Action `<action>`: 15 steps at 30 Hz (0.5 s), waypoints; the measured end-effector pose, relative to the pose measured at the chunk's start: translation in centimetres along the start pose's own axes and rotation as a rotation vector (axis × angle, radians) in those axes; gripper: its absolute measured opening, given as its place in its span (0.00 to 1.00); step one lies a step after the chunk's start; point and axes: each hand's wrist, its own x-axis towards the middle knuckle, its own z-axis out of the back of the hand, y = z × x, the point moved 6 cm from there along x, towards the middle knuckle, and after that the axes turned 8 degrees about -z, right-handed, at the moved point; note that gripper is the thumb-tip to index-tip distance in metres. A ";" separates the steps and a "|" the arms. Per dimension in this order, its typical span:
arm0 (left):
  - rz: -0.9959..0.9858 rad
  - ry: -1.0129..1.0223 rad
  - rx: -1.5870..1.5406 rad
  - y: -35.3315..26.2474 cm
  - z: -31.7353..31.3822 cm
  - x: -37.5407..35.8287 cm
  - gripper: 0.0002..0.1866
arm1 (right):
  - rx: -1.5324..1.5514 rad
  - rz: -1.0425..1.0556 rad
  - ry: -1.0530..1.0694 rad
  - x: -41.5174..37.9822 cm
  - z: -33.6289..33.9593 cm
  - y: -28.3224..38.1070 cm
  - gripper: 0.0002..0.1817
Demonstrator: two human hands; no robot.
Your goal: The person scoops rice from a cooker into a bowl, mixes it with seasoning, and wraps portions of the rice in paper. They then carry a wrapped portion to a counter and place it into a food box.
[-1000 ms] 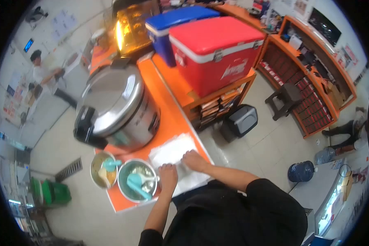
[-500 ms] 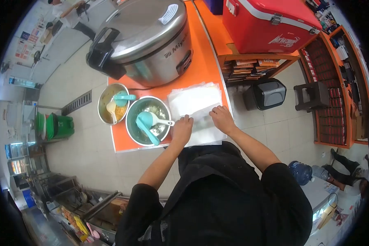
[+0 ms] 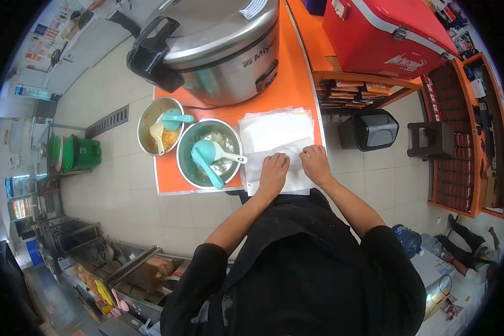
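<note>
White paper sheets [image 3: 274, 127] lie in a stack near the front edge of the orange table [image 3: 301, 73]. My left hand [image 3: 275, 171] rests with bent fingers on a folded part of the top sheet. At the right side of the same fold, my right hand [image 3: 316, 163] has its fingers curled together on the paper. Left of the stack stands a metal bowl [image 3: 183, 168] holding turquoise and white scoops [image 3: 207, 152]. A smaller bowl [image 3: 145, 143], farther left, contains yellow food, a turquoise scoop and a cream spoon [image 3: 157, 134].
A large rice cooker [image 3: 224, 61] stands behind the bowls. To the right are a red cooler [image 3: 381, 45], a black bin [image 3: 369, 130], a dark stool [image 3: 431, 139] and water bottles [image 3: 407, 239]. Other people are partly visible at the upper left and lower right.
My left hand has moved right, closer to my right hand, and the top sheet now shows a raised fold between them. The camera view has shifted slightly.
</note>
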 end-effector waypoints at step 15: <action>0.173 -0.127 -0.186 2.8 -3.3 -6.4 0.19 | 0.120 -0.082 0.107 -3.4 -2.9 0.6 0.21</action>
